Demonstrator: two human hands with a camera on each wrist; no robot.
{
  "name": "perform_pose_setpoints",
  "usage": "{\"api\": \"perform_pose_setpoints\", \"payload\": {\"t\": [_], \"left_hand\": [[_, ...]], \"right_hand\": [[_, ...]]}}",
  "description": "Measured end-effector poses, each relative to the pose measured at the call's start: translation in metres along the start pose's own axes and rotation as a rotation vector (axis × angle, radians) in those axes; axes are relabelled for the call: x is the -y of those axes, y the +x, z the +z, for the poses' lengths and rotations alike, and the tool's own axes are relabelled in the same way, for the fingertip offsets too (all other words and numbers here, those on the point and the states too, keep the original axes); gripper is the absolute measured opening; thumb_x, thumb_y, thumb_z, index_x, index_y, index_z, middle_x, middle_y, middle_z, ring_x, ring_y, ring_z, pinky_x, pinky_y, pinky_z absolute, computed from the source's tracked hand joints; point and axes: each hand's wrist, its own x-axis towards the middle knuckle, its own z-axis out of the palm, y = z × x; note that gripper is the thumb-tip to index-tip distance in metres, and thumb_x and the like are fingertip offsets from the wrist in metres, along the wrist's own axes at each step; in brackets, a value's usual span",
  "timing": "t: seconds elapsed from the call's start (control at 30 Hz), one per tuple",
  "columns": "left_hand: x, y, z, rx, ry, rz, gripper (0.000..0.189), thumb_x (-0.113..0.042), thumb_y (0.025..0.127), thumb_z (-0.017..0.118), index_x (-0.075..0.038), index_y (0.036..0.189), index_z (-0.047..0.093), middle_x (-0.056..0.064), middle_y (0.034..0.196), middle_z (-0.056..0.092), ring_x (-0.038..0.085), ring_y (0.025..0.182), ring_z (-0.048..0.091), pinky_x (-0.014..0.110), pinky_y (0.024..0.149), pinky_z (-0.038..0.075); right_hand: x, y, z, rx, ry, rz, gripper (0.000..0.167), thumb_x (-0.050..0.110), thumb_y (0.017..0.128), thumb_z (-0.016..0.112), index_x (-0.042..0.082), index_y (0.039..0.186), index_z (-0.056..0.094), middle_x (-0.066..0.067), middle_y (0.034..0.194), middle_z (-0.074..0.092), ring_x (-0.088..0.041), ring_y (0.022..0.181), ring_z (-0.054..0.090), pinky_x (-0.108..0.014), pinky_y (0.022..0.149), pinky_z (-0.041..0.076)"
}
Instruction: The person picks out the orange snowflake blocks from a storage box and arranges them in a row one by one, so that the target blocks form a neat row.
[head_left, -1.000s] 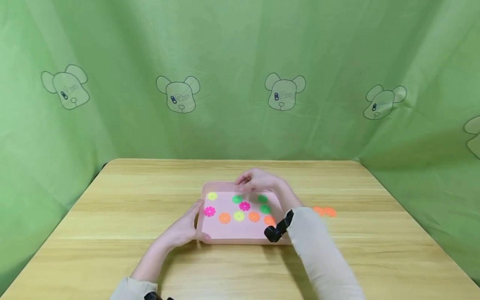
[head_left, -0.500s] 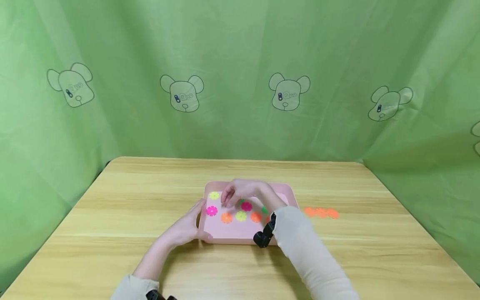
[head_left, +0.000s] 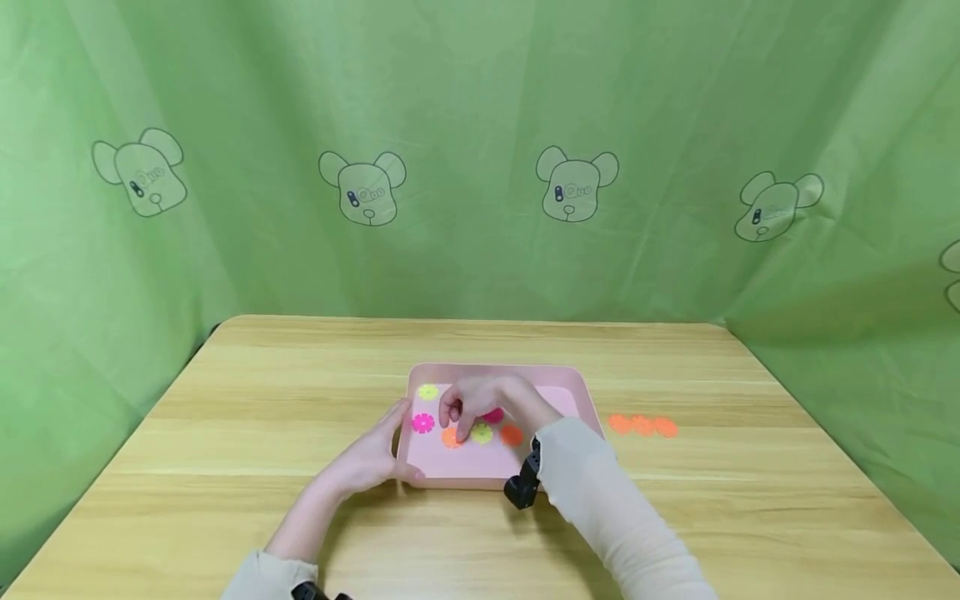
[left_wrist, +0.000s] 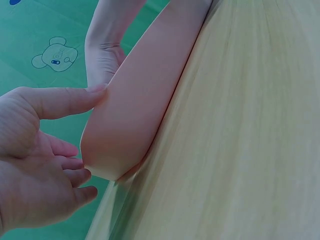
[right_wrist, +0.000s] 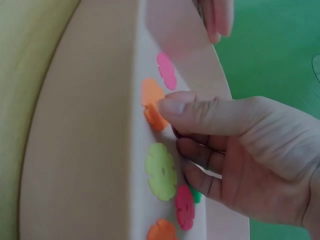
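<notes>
A shallow pink tray (head_left: 468, 482) stands on the table with flower-shaped discs inside. My left hand (head_left: 367, 457) holds its left near corner; in the left wrist view the thumb lies on the rim of the tray (left_wrist: 140, 95) and the bent fingers touch the end wall. Inside the tray, my right hand (head_left: 472, 404) reaches down over an orange flower disc (head_left: 450, 438). Its thumb touches that orange disc (right_wrist: 152, 90) in the right wrist view, while the index fingertip is mostly hidden. In the head view thumb and index finger are apart. The disc lies on the tray floor.
Beside the orange disc lie a yellow disc (head_left: 482, 433), a pink disc (head_left: 423, 423) and another orange disc (head_left: 512, 435). A second yellow disc (head_left: 428, 392) is near the far left corner. Three orange discs (head_left: 642, 426) form a row right of the tray.
My right hand has moved left from the tray's far side, then down and nearer to the orange disc. The left hand keeps its place at the tray.
</notes>
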Motion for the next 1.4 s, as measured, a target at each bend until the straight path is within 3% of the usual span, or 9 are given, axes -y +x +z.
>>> {"api": "perform_pose_setpoints", "payload": {"t": [0.43,0.63,0.93,1.4], "left_hand": [[-0.001,-0.001,0.000,0.009,-0.017,-0.011,0.111,-0.013,0.061,0.083,0.000,0.147,0.013,0.019,0.153,0.009,0.034,0.139,0.008,0.055,0.109,0.009],[-0.001,0.000,0.001,0.005,-0.008,-0.009,0.110,-0.012,0.061,0.082,0.001,0.147,0.014,0.019,0.153,0.011,0.034,0.139,0.009,0.054,0.110,0.009],[0.000,0.000,0.001,-0.004,0.004,-0.006,0.110,-0.011,0.060,0.082,0.002,0.146,0.016,0.020,0.152,0.011,0.035,0.139,0.009,0.054,0.110,0.009],[0.000,0.000,0.001,-0.003,0.002,-0.009,0.112,-0.013,0.060,0.083,0.002,0.147,0.014,0.020,0.152,0.011,0.034,0.139,0.009,0.053,0.110,0.008]], "right_hand": [[0.008,-0.001,0.005,0.002,-0.097,0.045,0.023,0.003,0.073,0.075,0.010,0.084,0.056,0.001,0.075,0.046,-0.013,0.069,0.044,-0.022,0.061,0.036],[0.007,-0.004,0.003,-0.031,-0.060,0.066,0.023,0.004,0.074,0.075,0.011,0.081,0.053,0.000,0.076,0.048,-0.015,0.067,0.045,-0.023,0.055,0.034],[0.002,-0.005,0.001,-0.072,-0.054,-0.013,0.017,-0.001,0.078,0.069,0.008,0.083,0.056,0.001,0.075,0.050,-0.012,0.063,0.046,-0.023,0.054,0.037],[-0.008,-0.014,-0.008,-0.049,0.042,-0.118,0.011,-0.001,0.083,0.062,0.010,0.086,0.062,0.001,0.074,0.057,-0.010,0.063,0.049,-0.021,0.059,0.043]]}}
